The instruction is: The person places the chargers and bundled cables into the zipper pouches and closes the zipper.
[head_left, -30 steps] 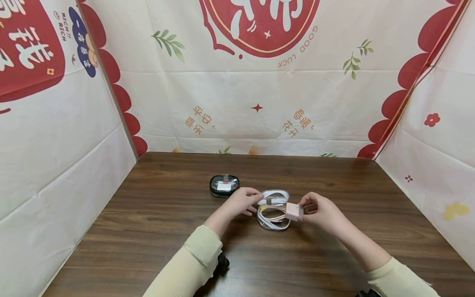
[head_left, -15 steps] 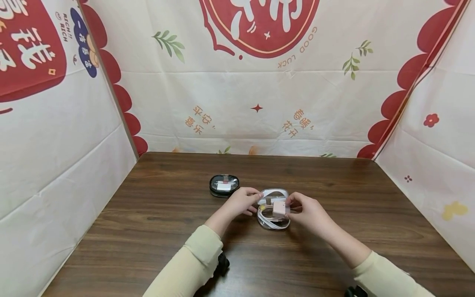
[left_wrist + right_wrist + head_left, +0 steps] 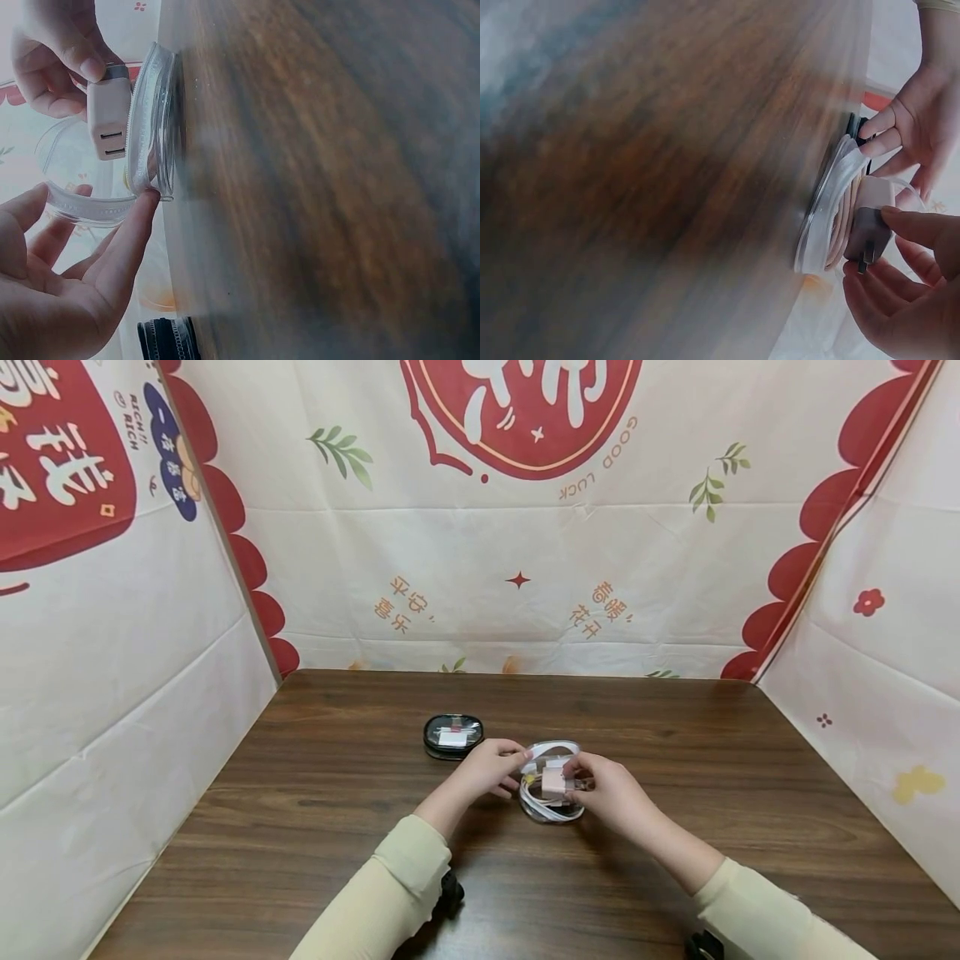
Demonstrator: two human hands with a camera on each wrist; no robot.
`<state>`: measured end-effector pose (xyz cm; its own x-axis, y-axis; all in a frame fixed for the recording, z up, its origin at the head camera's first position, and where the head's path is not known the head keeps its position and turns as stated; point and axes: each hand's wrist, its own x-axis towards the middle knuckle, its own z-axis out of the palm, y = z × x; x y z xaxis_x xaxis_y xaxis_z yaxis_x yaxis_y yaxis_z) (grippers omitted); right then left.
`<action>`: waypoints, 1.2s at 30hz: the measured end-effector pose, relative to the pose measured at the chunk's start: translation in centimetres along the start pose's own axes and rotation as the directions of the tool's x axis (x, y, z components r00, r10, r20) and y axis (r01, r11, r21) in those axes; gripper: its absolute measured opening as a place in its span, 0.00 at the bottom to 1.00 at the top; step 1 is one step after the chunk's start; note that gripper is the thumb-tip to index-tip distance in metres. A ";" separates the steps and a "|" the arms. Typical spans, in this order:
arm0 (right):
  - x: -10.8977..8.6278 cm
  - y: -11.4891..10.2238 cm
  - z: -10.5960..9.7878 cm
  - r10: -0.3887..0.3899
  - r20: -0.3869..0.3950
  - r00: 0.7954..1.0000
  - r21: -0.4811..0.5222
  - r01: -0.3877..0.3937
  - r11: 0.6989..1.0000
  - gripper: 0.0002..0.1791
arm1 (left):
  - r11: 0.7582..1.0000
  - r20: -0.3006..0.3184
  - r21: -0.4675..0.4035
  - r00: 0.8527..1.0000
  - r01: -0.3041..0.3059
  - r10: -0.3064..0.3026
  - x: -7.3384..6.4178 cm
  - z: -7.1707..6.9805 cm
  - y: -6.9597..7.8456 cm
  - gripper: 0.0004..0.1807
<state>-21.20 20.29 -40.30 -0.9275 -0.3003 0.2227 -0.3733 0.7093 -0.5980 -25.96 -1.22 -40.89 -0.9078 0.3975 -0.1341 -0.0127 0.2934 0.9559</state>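
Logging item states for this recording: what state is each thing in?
Clear pouch: open.
Cable: coiled inside the clear pouch.
Charger: prongs out, ports empty.
Black-rimmed case: appears closed.
Left fingers: spread, touching the clear pouch.
Right fingers: pinching the charger.

Sleeves, 2: pale yellow-green, plain, lightly creased. Left sleeve (image 3: 360, 906), with broad cuff (image 3: 415, 852); right sleeve (image 3: 772, 910), matching. Black units, 2, compact, partly hidden: 1 under left sleeve (image 3: 451, 893), 1 under right (image 3: 703, 945). Left hand (image 3: 487, 768) and right hand (image 3: 613, 789): bare.
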 end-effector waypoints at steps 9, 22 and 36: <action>0.2 0.2 0.2 0.027 0.020 0.999 -0.038 -0.026 0.999 0.12 | 1.000 -0.013 -0.020 1.000 0.017 -0.017 0.1 0.2 -0.3 0.17; 0.5 0.0 -0.1 0.048 0.076 0.996 -0.143 -0.037 0.989 0.14 | 1.000 -0.005 -0.023 1.000 0.007 -0.008 0.1 0.0 -0.1 0.15; -0.1 0.1 -0.7 0.039 0.033 0.999 -0.069 -0.036 0.997 0.15 | 1.000 -0.003 -0.026 1.000 0.006 -0.006 0.1 -0.1 -0.6 0.16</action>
<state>-21.15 20.88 -39.84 -0.9400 -0.2936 0.1737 -0.3399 0.7618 -0.5515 -26.08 -1.47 -41.44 -0.9087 0.3934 -0.1396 -0.0295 0.2732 0.9615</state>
